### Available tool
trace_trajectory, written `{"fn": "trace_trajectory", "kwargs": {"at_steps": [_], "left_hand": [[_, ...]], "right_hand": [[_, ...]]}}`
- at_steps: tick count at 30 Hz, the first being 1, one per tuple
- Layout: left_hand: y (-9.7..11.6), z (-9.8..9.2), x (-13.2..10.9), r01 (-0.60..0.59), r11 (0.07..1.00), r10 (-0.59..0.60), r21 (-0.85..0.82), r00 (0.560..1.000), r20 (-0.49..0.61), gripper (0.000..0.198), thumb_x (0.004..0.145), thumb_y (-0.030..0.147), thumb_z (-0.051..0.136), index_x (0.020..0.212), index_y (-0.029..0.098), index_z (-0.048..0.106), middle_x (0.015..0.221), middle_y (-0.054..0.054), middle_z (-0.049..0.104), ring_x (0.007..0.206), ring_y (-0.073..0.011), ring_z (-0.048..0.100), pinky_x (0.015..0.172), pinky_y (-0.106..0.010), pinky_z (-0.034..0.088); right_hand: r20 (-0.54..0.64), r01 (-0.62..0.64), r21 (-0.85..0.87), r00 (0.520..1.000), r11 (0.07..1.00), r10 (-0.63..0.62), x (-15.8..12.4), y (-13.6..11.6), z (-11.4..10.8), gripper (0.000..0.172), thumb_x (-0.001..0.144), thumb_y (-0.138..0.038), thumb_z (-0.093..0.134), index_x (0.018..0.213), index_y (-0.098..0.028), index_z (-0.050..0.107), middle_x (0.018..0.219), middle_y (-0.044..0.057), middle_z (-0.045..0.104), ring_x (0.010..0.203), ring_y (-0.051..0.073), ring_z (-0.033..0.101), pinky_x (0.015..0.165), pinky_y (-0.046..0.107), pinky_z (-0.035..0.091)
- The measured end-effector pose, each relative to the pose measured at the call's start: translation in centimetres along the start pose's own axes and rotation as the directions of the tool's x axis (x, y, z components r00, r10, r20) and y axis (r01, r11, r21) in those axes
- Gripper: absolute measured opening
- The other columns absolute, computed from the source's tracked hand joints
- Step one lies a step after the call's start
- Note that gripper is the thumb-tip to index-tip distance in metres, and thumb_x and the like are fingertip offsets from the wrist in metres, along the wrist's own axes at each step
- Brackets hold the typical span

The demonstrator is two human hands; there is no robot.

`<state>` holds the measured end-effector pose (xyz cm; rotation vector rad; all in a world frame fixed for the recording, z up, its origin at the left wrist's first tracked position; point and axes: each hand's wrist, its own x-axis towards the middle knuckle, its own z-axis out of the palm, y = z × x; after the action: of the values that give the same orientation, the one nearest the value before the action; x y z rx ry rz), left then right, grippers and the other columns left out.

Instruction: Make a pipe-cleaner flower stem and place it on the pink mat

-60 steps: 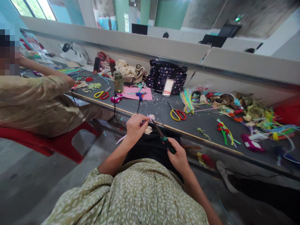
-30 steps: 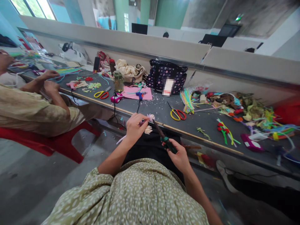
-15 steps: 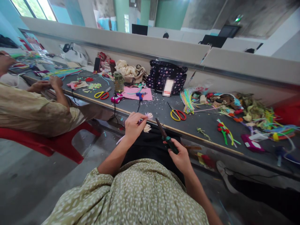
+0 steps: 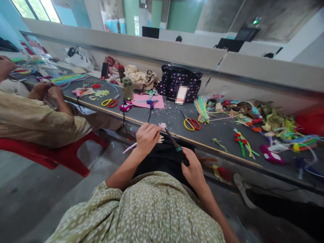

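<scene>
In front of my lap, my left hand [image 4: 147,137] is closed around a pale lilac and cream flower [image 4: 162,126] that looks made of fuzzy craft stems. Its lilac stem [image 4: 129,147] sticks out behind the wrist. A second cream petal cluster [image 4: 160,138] shows just below the fingers, partly hidden by them. My right hand [image 4: 193,167] grips the black handle of a long, dark, tapered tool [image 4: 172,138] with a green collar. The tool's tip meets or nearly meets the flower's right side; I cannot tell whether it touches.
On the dark table [image 4: 167,114] lie red-and-yellow scissors [image 4: 191,124], a blue glue gun [image 4: 152,104], pink paper [image 4: 160,100] and bundled pipe cleaners [image 4: 202,109]. Behind stands a polka-dot bag [image 4: 181,81]. A co-worker [image 4: 37,114] sits left on a red chair [image 4: 83,157].
My right hand has brought the tool's tip up and left to the flower. My left hand has turned slightly, hiding more of the lower petals.
</scene>
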<state>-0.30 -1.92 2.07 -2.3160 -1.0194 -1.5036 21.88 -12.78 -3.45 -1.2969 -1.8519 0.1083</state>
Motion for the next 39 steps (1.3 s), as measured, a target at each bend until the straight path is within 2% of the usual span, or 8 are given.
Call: {"fn": "trace_trajectory", "kwargs": {"at_steps": [13,24,39], "left_hand": [[0.11,0.20,-0.25,-0.082,0.996,0.082,0.023,0.997,-0.010,0.012,0.093,0.014,0.057,0.094,0.019,0.068,0.087,-0.005,0.074,0.078,-0.0184,0.059,0.078,-0.034,0.046],[0.09,0.15,-0.17,-0.083,0.996,0.082,-0.012,0.996,-0.029,0.011,0.093,0.015,0.058,0.094,0.019,0.068,0.086,-0.005,0.074,0.077,-0.0179,0.059,0.077,-0.034,0.046],[0.17,0.07,-0.17,-0.044,0.999,0.044,-0.002,0.999,0.014,0.014,0.095,0.017,0.055,0.092,0.020,0.068,0.086,-0.005,0.073,0.077,-0.0180,0.059,0.077,-0.035,0.047]], "right_hand": [[-0.002,-0.019,0.008,1.000,1.000,0.019,-0.03,-0.07,-0.14,0.055,0.075,-0.003,0.046,0.125,-0.022,0.060,0.126,0.012,0.065,0.121,0.026,0.061,0.105,0.045,0.050],[0.011,-0.116,0.133,0.993,0.984,0.116,-0.06,-0.04,-0.07,0.054,0.073,-0.004,0.048,0.121,-0.022,0.063,0.125,0.010,0.067,0.120,0.025,0.063,0.107,0.043,0.048],[0.132,-0.274,0.306,0.961,0.912,0.244,0.27,-0.53,-0.57,0.038,0.075,-0.009,0.052,0.108,-0.020,0.068,0.103,0.006,0.073,0.094,0.020,0.068,0.089,0.033,0.052]]}}
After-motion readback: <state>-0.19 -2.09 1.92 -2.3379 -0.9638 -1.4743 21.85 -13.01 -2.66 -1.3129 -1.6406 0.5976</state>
